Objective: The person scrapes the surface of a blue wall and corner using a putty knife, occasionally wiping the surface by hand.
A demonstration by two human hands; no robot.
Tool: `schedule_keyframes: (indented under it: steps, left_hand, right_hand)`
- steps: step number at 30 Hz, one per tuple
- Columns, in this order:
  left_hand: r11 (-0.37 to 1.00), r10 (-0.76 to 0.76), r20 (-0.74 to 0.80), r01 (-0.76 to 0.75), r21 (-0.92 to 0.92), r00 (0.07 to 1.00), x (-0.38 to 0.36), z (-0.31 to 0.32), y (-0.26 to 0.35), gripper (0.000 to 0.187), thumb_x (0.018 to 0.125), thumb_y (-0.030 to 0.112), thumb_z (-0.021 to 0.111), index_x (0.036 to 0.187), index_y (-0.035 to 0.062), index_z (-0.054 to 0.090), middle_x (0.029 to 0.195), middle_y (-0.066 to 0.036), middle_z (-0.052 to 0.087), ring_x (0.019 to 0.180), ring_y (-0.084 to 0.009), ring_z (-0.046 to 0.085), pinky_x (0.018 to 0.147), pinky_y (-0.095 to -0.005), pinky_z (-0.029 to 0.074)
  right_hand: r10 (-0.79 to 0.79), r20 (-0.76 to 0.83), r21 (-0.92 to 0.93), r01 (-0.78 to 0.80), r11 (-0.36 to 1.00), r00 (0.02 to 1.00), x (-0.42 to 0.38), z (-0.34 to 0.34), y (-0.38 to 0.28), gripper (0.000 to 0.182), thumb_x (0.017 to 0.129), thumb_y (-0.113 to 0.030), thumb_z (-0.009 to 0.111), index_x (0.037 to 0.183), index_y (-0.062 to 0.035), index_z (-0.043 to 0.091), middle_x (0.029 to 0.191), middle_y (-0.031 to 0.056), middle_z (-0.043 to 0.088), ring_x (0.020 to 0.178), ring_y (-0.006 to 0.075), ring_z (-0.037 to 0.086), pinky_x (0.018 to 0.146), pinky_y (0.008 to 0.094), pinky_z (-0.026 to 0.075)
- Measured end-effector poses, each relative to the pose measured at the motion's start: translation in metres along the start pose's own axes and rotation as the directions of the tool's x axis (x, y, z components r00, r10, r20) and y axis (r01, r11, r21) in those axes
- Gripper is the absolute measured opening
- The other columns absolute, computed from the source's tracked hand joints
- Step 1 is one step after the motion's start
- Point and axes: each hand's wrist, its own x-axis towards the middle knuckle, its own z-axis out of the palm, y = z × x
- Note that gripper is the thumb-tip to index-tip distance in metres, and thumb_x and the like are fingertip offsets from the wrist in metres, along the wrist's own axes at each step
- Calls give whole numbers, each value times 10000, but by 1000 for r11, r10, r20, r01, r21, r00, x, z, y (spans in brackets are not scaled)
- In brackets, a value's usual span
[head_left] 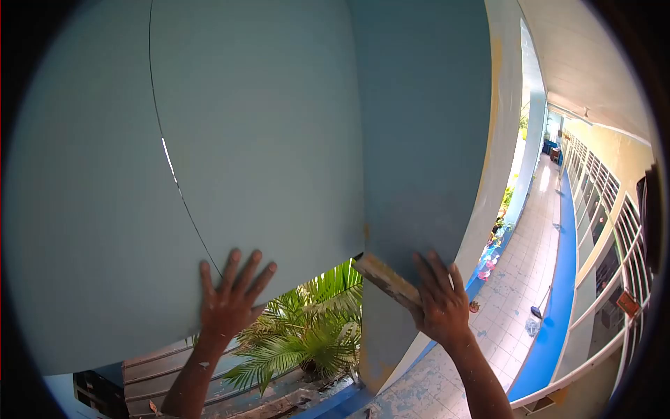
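My left hand (229, 302) lies on the pale blue-green panel (265, 140) close to its lower edge, fingers spread and nothing held. A thin dark crack line runs down the panel to those fingers, with a bright gap partway along. My right hand (444, 302) holds a long, narrow tan-and-brown bar (388, 281) with a dark far end. Its exact kind I cannot make out. That far end meets the corner where the panel joins the darker blue pillar face (422, 126). The right fingers stretch along the pillar, and the bar lies on the thumb side.
Below the panel are green palm fronds (314, 335) and brown slats (157, 377). To the right a tiled corridor (513, 300) runs back beside a blue floor strip (551, 328) and white window bars (600, 174). A long-handled tool stands there.
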Motion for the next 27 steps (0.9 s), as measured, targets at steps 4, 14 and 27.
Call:
schedule_keyframes:
  steps: [4,14,27]
  left_hand:
    - [1000,16,0,-16,-8,1000,-2,0,3,1043,732,629,792,1624,378,313,1726,7,228,1585,-285,209,1204,-744,166]
    - [999,24,-97,-21,38,995,0,-3,2,626,996,343,518,1606,349,375,1715,22,263,1577,-263,246,1230,-683,142]
    - [1000,14,-119,-12,18,993,0,7,10,970,767,480,767,1625,353,335,1721,-1,252,1583,-302,225,1215,-731,110]
  right_hand:
    - [-13,15,-63,14,998,1000,-5,4,2,168,837,-227,718,775,-83,659,1489,77,602,1494,228,418,1294,455,120]
    - [25,51,-60,-21,998,998,-9,15,0,170,861,-260,724,783,-119,669,1497,36,600,1513,227,384,1292,486,50]
    - [143,118,-63,-136,989,983,-23,35,-13,163,792,-268,793,830,-122,731,1574,-16,517,1550,268,307,1240,617,118]
